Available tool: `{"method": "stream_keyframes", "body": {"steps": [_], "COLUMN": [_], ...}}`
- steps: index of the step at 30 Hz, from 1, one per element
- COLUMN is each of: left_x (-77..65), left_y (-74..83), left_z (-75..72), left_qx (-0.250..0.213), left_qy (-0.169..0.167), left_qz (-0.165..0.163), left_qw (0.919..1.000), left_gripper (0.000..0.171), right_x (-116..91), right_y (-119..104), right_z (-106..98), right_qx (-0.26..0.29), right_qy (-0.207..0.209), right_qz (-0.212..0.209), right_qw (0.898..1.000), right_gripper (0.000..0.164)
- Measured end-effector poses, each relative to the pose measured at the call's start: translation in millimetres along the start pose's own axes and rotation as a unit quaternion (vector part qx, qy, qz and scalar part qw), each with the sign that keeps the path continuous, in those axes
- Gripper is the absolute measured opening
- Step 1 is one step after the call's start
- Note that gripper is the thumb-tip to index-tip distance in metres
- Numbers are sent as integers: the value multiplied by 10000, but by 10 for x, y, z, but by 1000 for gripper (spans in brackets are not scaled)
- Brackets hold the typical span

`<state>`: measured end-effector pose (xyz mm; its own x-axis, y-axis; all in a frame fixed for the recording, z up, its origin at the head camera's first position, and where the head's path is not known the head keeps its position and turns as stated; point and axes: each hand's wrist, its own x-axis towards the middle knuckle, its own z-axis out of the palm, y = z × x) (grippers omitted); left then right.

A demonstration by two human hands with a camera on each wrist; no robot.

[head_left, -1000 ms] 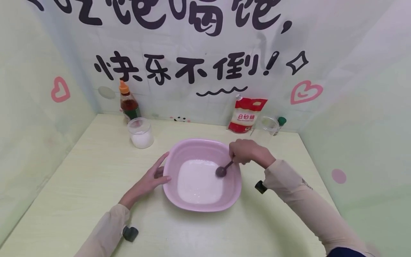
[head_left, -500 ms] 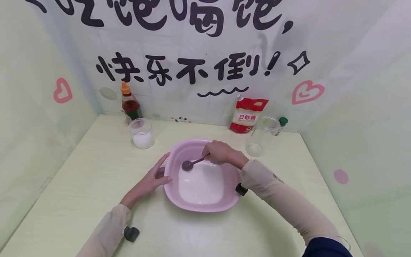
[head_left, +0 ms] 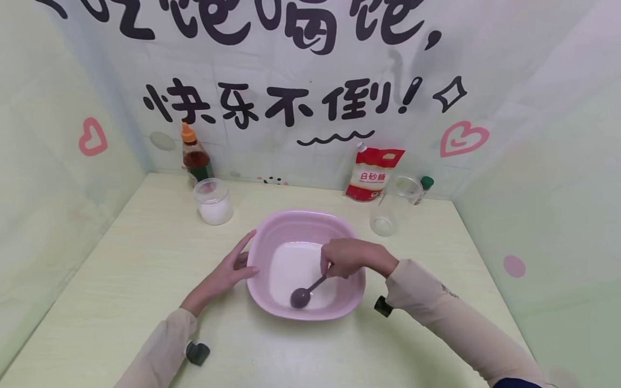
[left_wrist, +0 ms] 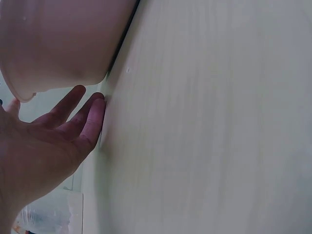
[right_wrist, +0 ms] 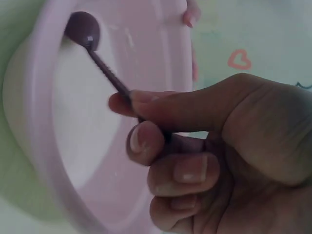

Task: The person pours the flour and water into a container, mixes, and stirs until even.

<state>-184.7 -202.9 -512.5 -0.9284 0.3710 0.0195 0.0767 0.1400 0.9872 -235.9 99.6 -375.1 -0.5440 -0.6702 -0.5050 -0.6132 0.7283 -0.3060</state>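
A pink basin (head_left: 356,302) with white liquid (head_left: 286,269) in it stands mid-table in the head view. My right hand (head_left: 346,257) is over its right side, pinching the thin handle of a dark brown round-headed spoon (head_left: 300,298). The spoon's head is at the near side of the liquid. In the right wrist view, thumb and index finger press on the handle while the other fingers curl below. My left hand (head_left: 228,272) touches the basin's left rim with thumb and index finger. Its other fingers (left_wrist: 92,122) extend beside the basin's outer wall in the left wrist view.
A clear jar of white powder (head_left: 214,207) and an orange-capped sauce bottle (head_left: 196,161) stand back left. At the back right are a red sugar pouch (head_left: 371,175), a tall clear container (head_left: 388,215) and a green-capped bottle (head_left: 426,186). Printed walls enclose the table.
The spoon in my right hand swept from the right side of the basin to its far left, then to the near side. My left hand and the basin stayed in place.
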Motion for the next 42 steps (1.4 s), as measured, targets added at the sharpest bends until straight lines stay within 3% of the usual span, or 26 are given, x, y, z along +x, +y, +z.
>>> {"method": "stream_keyframes", "body": {"steps": [6, 11, 17, 21, 26, 31, 35, 42], "left_x": [-4, -6, -9, -4, -4, 3, 8, 8], "left_y": [19, 16, -10, -18, -6, 3, 2, 6], "left_z": [-2, -2, -4, -2, 0, 12, 12, 4], "left_qx": [5, 47, 102, 66, 63, 91, 61, 59], "left_qy": [0, 9, -22, -32, -8, 20, 11, 8], "left_qz": [-29, -34, 24, 70, 49, 8, 34, -35], "left_qw": [10000, 10000, 9999, 9999, 10000, 10000, 10000, 10000], "left_gripper": [87, 87, 87, 87, 89, 89, 88, 88], "right_x": [-181, -135, 135, 311, 433, 377, 219, -65], "right_y": [188, 312, 369, 288, 116, -52, -97, 98], "right_z": [-201, -348, -353, -305, -195, -66, -29, -160], "right_qx": [-169, -394, -692, -679, -482, -334, -135, -78], "right_qy": [-50, 457, 1422, 1591, 1290, 674, 175, -280], "right_qz": [966, 1509, 1261, 840, 14, -592, -486, 495], "right_qw": [9952, 9867, 9793, 9813, 9905, 9954, 9986, 9984], "right_gripper": [10, 10, 17, 17, 17, 15, 13, 13]}}
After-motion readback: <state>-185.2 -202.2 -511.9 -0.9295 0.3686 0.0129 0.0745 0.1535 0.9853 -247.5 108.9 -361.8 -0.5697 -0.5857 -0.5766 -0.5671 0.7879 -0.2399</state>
